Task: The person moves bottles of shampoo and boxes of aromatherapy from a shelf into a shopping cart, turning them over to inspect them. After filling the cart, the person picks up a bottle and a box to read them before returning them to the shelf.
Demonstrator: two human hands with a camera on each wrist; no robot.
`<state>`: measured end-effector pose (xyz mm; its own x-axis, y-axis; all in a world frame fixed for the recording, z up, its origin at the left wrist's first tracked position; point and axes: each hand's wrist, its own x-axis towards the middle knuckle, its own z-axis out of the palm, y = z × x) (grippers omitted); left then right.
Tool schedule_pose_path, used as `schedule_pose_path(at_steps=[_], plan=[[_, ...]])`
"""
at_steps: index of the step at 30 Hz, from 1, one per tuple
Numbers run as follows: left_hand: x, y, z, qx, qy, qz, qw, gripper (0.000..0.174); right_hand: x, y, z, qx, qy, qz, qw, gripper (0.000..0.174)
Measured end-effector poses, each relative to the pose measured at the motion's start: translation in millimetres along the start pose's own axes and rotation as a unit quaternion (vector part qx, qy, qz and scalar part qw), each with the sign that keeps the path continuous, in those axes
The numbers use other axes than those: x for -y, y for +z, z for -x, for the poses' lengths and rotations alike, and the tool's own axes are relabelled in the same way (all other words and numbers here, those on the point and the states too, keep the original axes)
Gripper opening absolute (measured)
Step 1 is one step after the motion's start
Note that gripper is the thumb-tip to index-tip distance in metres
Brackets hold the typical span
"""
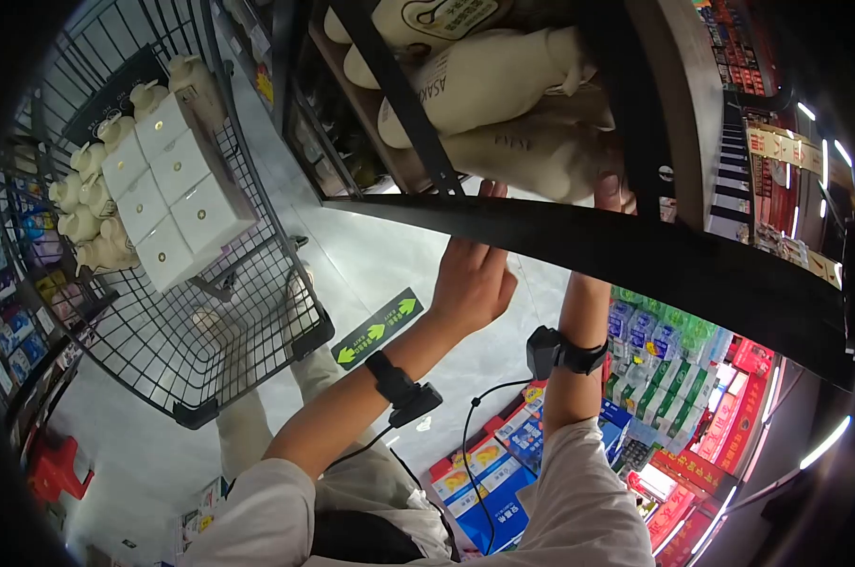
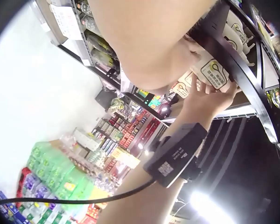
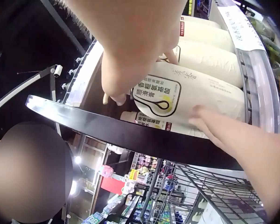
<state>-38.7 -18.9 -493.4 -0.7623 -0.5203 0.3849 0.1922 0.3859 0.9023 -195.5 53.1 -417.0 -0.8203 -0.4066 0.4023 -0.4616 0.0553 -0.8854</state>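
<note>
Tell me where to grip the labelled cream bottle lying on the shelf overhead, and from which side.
Probably grip the bottle round its wide labelled body, from below and in front, over the black shelf rail. It lies on its side, body facing out, with other bottles packed behind.

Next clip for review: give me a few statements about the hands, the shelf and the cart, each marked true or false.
1. The left hand and the right hand both reach up to the shelf. True.
2. The cream bottles on that shelf stand upright. False: they lie on their sides.
3. The cart holds white boxes. True.
4. The left hand holds a white box. False: its fingers lie on a labelled bottle, which the right hand also grips.
</note>
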Motion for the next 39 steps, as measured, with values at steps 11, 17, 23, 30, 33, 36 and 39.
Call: schedule_pose_path(at_steps=[11,17,23,30,33,36,39], plan=[[3,-11,39,0.035,-0.120,0.095,0.988,0.076,35,-28,84,-0.263,0.044,-0.031,0.963,0.047],[-4,-58,41,0.134,-0.129,0.255,0.949,0.072,48,-68,144,-0.161,0.187,-0.061,0.967,0.047],[14,-128,82,0.238,-0.269,0.256,0.897,0.059,33,-29,202,-0.088,0.330,-0.068,0.937,0.046],[43,-212,114,0.194,-0.433,0.334,0.814,0.038,53,59,204,0.014,0.364,-0.234,0.901,0.061],[65,-235,153,0.167,-0.475,0.402,0.765,0.041,51,86,210,0.071,0.344,-0.214,0.911,0.066],[68,-259,177,0.136,-0.526,0.531,0.651,0.045,63,134,195,0.103,0.321,-0.251,0.907,0.065],[57,-275,185,0.047,-0.571,0.508,0.643,0.050,65,180,188,0.128,0.334,-0.259,0.898,0.063]])
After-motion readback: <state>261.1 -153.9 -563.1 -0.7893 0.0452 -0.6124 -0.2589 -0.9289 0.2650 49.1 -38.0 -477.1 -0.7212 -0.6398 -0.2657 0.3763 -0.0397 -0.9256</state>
